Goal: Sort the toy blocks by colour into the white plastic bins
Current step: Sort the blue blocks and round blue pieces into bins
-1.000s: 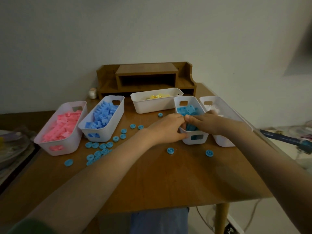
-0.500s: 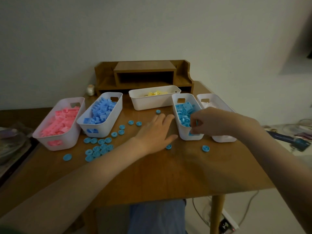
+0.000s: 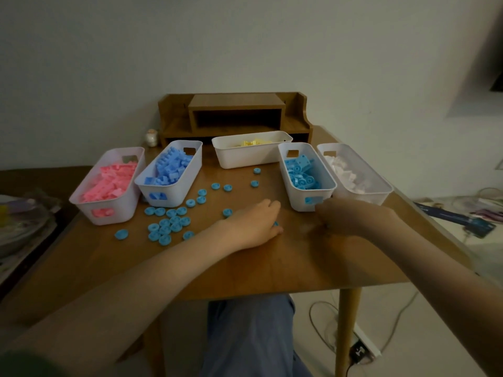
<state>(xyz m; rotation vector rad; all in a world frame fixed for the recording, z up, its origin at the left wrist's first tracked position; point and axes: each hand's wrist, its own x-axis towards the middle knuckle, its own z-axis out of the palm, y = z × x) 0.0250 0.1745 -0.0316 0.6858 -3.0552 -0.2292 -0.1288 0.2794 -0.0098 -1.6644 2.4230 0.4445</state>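
Note:
Five white bins stand on the wooden table [image 3: 299, 268]: a pink-block bin [image 3: 81, 205], a blue-block bin [image 3: 178, 195], a yellow-block bin [image 3: 245, 160], a light-blue bin [image 3: 299, 201] and a pale-block bin [image 3: 363, 198]. Several loose light-blue discs [image 3: 168, 224] lie in front of the blue-block bin. My left hand [image 3: 253, 224] rests palm down on the table, its fingertips curled onto one blue disc [image 3: 276, 223]. My right hand [image 3: 351, 216] is knuckles up on the table just before the light-blue bin. Its fingers are hidden.
A wooden desk organiser [image 3: 236, 115] and a small jar [image 3: 152, 137] stand at the back. Two more discs [image 3: 255, 177] lie near the yellow-block bin. Clutter [image 3: 16, 221] sits left of the table. Cables and a power strip [image 3: 362, 349] lie on the floor.
My right hand came out of the light-blue bin and down onto the table, covering the disc that lay there. My left hand drew back and curled onto a disc.

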